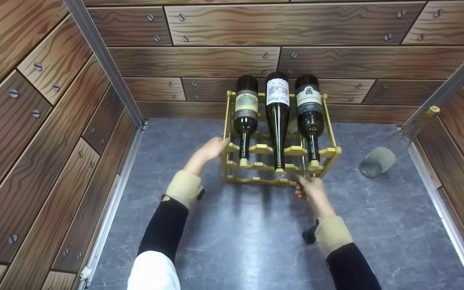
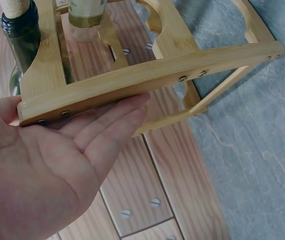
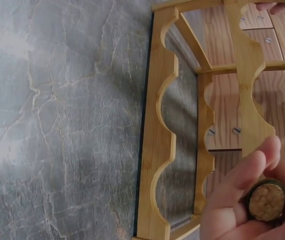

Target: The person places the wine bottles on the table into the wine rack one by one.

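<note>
A light wooden wine rack (image 1: pixel 261 149) stands on the grey marbled floor. Across its top tier lie three dark wine bottles, the left (image 1: pixel 246 102), the middle (image 1: pixel 278 92) and the right (image 1: pixel 309 96), corked necks toward me. My left hand (image 1: pixel 212 149) holds the rack's left front corner; in the left wrist view its fingers (image 2: pixel 115 127) lie fairly straight along the side rail. Lower on the right, my right hand (image 1: pixel 312 191) grips the neck of a corked wine bottle (image 3: pixel 266 202) at the rack's front. Its body is mostly hidden by the rack and hand.
A clear glass bottle (image 1: pixel 380 158) with a yellowish stopper stands on the floor to the right of the rack. Wood-plank-patterned walls (image 1: pixel 224 24) rise behind and on both sides, with grey metal posts (image 1: pixel 107 60) at the corners.
</note>
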Available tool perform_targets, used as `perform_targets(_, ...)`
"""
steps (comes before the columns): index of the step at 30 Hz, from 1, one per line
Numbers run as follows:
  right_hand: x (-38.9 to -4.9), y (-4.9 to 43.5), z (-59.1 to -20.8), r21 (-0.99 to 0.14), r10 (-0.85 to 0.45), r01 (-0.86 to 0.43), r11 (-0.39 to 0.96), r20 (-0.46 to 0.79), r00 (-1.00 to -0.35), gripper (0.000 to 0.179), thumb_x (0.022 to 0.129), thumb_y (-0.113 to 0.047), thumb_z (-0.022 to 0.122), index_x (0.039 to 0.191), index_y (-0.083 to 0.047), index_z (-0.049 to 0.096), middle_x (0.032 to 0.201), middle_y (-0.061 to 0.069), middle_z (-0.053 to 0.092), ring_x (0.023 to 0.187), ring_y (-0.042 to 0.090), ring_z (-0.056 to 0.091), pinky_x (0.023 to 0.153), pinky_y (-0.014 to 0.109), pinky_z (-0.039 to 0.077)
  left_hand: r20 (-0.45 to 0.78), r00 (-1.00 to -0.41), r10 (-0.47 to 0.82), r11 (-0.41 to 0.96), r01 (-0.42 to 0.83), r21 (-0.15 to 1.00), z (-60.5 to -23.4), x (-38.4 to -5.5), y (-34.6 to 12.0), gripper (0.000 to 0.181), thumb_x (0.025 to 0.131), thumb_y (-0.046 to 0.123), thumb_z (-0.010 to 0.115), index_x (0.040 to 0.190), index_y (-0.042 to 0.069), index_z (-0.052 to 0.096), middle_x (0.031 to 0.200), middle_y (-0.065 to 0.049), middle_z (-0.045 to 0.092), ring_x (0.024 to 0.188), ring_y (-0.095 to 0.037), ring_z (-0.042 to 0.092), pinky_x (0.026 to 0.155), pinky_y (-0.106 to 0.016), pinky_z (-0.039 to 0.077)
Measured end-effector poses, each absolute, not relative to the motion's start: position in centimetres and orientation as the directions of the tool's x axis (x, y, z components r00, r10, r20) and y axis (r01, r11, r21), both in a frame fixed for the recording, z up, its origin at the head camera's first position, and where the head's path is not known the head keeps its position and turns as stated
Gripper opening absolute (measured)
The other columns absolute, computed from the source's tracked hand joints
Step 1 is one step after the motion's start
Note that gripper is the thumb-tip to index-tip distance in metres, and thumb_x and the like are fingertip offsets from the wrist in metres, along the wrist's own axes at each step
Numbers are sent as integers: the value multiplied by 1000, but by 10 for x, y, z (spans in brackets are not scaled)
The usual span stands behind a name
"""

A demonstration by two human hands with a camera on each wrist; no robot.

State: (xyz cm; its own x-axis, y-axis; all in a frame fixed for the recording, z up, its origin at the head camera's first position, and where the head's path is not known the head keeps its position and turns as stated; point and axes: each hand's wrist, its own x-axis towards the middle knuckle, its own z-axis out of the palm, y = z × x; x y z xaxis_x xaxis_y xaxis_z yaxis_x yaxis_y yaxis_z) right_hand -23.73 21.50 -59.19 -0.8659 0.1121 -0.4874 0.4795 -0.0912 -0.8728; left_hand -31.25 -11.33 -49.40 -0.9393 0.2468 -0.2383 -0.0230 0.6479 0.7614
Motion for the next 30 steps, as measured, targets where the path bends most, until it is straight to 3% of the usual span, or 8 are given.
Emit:
perform_targets(4, -240, 214, -593, -876, 116, 471, -103, -481, -869, 13, 111, -11, 50, 111, 2, 51, 68, -1, 57, 53, 6, 57, 52, 20, 53, -238, -940, 243, 652, -23, 758, -494, -311, -113, 48, 114, 29, 34, 118, -5, 68, 86, -4, 52, 88, -23, 57, 97, -47, 57)
perform_targets(9, -244, 212, -594, -879, 136, 467, -102, -477, -868, 22, 110, -8, 49, 126, 7, 47, 69, 0, 56, 52, 6, 57, 51, 20, 55, -232, -945, 231, 652, -27, 758, -495, -310, -112, 51, 114, 30, 34, 125, -7, 67, 90, -7, 54, 91, -24, 57, 101, -50, 56)
perform_targets(14, -246, 210, -596, -889, 171, 452, -69, -457, -873, 30, 109, -7, 49, 133, 10, 44, 66, 1, 57, 48, 5, 57, 48, 20, 55, -229, -946, 230, 649, -26, 760, -496, -311, -112, 49, 114, 29, 34, 119, -6, 68, 84, -2, 49, 84, -19, 51, 94, -47, 55)
perform_targets(17, -246, 209, -598, -898, 173, 434, -68, -439, -881, 24, 108, -7, 49, 127, 8, 46, 64, 0, 57, 48, 5, 57, 47, 20, 54, -220, -948, 229, 653, -18, 757, -497, -312, -112, 42, 113, 28, 35, 102, 3, 66, 80, 1, 47, 80, -17, 49, 85, -39, 54)
perform_targets(22, -247, 209, -599, -908, 153, 410, -88, -419, -895, 6, 108, -6, 48, 109, 0, 47, 61, -2, 56, 47, 5, 56, 46, 19, 52, -209, -947, 244, 649, -1, 760, -498, -314, -113, 38, 112, 28, 34, 78, 18, 46, 72, 4, 39, 68, -14, 38, 67, -29, 38)
perform_targets(30, -248, 209, -601, -910, 167, 405, -92, -415, -894, 7, 108, -5, 48, 111, 1, 48, 61, -1, 58, 46, 5, 56, 45, 19, 52, -193, -951, 243, 649, 12, 761, -499, -313, -112, 37, 112, 26, 35, 82, 16, 52, 71, 4, 40, 67, -13, 39, 66, -26, 38)
